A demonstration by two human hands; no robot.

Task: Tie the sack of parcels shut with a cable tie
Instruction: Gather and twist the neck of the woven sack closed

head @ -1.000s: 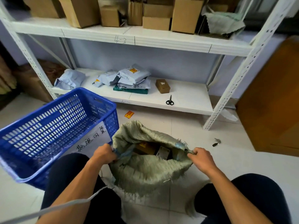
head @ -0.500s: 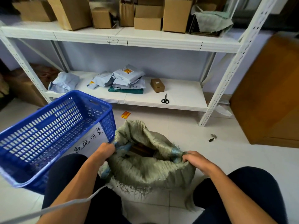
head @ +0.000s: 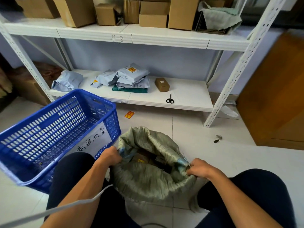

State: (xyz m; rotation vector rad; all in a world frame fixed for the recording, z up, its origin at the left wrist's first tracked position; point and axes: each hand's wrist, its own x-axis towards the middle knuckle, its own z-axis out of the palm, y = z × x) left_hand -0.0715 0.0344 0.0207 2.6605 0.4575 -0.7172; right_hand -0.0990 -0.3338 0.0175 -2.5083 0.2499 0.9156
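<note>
In the head view, a pale green woven plastic sack (head: pixel 153 180) is seen standing on the white tiled floor (head: pixel 222 155) between the knees, its mouth open. Its frayed rim is bunched at 9 o'clock inside the curled grip of the left hand (head: pixel 109 157) and at 3 o'clock inside that of the right hand (head: pixel 199 168). Brown cardboard parcels (head: pixel 144 159) are glimpsed inside. A blue perforated plastic basket (head: pixel 49 129) is tilted just beside the sack at 10 o'clock. Black-handled scissors (head: pixel 170 100) lie on the white metal shelf (head: pixel 189 97) at 12 o'clock.

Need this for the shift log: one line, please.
left hand: grips woven sack rim | right hand: grips opposite rim | mouth: open, untied | parcels: visible inside
</note>
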